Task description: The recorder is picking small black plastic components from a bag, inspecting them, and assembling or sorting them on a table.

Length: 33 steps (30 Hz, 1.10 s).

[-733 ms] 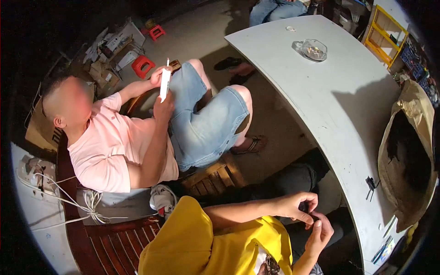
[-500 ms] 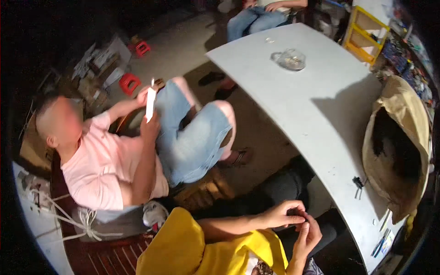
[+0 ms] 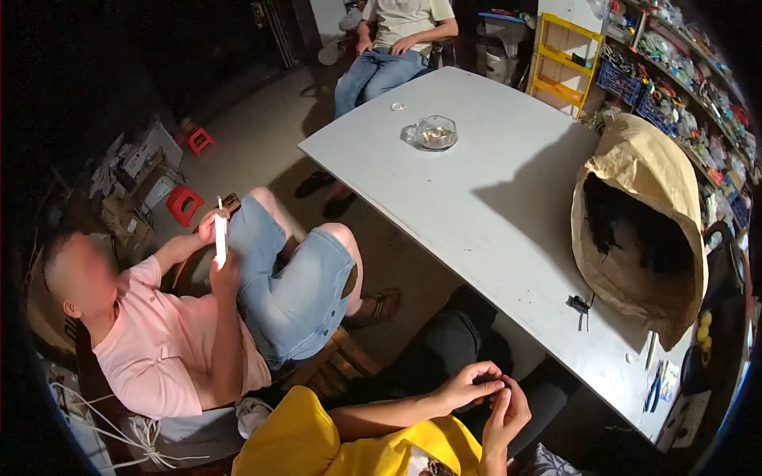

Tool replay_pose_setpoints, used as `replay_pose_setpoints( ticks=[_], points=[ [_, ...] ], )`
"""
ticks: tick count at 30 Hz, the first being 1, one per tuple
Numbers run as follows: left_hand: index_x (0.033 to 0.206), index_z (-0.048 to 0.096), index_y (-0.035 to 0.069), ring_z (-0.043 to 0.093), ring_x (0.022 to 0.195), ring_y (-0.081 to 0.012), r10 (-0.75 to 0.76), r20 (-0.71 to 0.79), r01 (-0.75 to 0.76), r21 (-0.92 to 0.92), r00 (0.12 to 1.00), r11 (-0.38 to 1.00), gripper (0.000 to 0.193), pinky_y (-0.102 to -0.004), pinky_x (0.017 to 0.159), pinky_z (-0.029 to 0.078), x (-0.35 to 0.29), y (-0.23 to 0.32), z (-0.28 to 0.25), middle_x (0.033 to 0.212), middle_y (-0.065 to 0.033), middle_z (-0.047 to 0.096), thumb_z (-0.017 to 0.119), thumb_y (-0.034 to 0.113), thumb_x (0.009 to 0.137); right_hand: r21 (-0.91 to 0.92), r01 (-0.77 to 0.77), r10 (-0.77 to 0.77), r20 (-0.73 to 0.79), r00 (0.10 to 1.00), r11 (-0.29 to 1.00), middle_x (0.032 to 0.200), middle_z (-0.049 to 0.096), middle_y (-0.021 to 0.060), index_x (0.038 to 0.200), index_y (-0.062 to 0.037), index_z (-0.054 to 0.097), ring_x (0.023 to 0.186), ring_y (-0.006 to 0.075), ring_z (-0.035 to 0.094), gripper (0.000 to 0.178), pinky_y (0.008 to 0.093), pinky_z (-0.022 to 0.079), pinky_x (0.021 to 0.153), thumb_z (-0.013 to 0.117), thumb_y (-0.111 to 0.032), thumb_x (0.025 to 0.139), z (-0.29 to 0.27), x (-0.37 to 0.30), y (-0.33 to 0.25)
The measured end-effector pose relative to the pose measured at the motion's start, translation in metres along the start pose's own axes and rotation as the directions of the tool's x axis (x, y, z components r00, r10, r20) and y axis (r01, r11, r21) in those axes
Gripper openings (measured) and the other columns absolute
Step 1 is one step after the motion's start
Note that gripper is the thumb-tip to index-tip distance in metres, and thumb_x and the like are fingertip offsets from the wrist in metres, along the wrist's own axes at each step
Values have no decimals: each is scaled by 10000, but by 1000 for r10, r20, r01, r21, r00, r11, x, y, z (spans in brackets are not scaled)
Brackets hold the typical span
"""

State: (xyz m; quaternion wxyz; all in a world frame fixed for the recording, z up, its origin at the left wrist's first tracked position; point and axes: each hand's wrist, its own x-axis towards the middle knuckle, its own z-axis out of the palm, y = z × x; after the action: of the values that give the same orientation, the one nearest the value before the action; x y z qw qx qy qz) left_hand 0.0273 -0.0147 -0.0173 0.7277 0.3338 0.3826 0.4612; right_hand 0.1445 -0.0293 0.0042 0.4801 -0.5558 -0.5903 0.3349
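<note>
My left hand and my right hand meet in front of my yellow top, above my dark-trousered lap. Fingertips of both are pinched together around something small and dark, mostly hidden by the fingers. On the white table, to the right of my hands, lies a small black part with thin prongs or wires. Behind it a large tan sack lies with its mouth toward me, showing a dark mass of contents inside.
Pliers lie at the table's near right corner. A glass ashtray stands farther back. A person in pink sits to my left holding a white phone-like object; another person sits beyond the table. Crowded shelves line the right.
My view has tilted up and turned right, so the scene sits lower and farther left. Both hands stay pinched together; the dark thing between them shows less.
</note>
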Motion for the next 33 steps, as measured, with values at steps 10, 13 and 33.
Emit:
replay_pose_setpoints(
  ticks=[10, 13, 33],
  points=[
    [826, 509, 114, 452, 664, -70, -122, 61, 130, -142, 991, 981, 117, -207, 574, 363, 10, -16, 3, 732, 25, 492, 598, 189, 845, -132, 69, -82, -94, 992, 989, 688, 551, 144, 924, 22, 607, 600, 252, 545, 170, 327, 427, 556, 486, -65, 843, -5, -3, -6],
    [859, 516, 115, 436, 662, -54, -164, 82, 177, -184, 983, 967, 100, -194, 575, 339, 10, -20, 2, 734, 49, 484, 593, 179, 851, -153, 87, -103, -105, 989, 985, 674, 536, 141, 919, 20, 607, 582, 256, 531, 161, 334, 417, 541, 490, -53, 835, -7, -5, 0],
    [1228, 484, 103, 322, 1197, -387, 274, 138, -60, 959, 952, -276, 504, -542, 995, 238, 73, -23, -66, 1262, -223, 386, 625, 238, 764, -657, 187, -134, 131, 982, 730, 986, 559, 183, 963, 11, 611, 987, 347, 483, 274, 433, 374, 883, 590, -90, 708, -13, 13, 97]
  ],
)
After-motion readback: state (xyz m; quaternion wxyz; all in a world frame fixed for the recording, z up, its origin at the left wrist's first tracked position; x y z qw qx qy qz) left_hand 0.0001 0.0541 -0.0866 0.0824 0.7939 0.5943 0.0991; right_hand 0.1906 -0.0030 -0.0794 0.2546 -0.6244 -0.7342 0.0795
